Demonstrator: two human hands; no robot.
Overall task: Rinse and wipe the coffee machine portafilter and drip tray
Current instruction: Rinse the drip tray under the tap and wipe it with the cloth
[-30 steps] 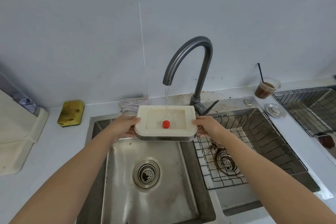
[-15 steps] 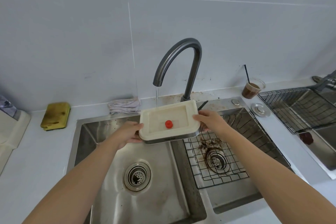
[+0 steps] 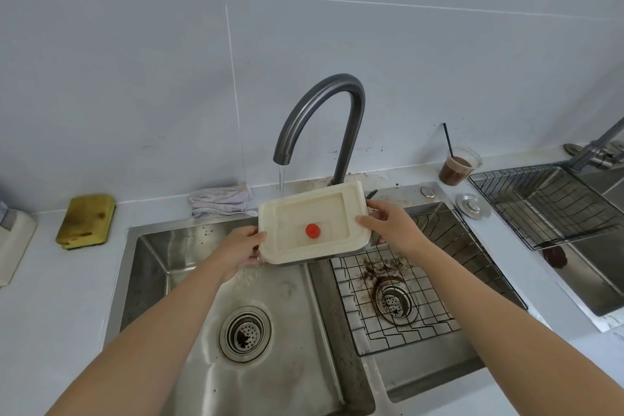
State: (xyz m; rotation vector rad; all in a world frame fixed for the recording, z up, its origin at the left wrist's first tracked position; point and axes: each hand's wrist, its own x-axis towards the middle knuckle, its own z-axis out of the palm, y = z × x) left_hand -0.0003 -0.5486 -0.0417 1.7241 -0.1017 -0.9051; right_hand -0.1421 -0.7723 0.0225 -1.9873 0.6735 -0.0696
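Cream drip tray (image 3: 268,230), tilted further leftward

On the white counter (image 3: 50,297): yellow sponge (image 3: 86,221) at the left, grey cloth (image 3: 221,201) behind the steel sink (image 3: 152,257), cup of brown drink (image 3: 457,167) and round metal lid (image 3: 473,206) at the right

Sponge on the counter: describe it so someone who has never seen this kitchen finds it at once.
Start at the steel double sink below the curved tap and move to the white counter left of it, by the wall. The sponge lies flat there, apart from the sink's rim. Unlike the pale crumpled cloth nearer the tap, it is a yellow rectangle with dark stains.
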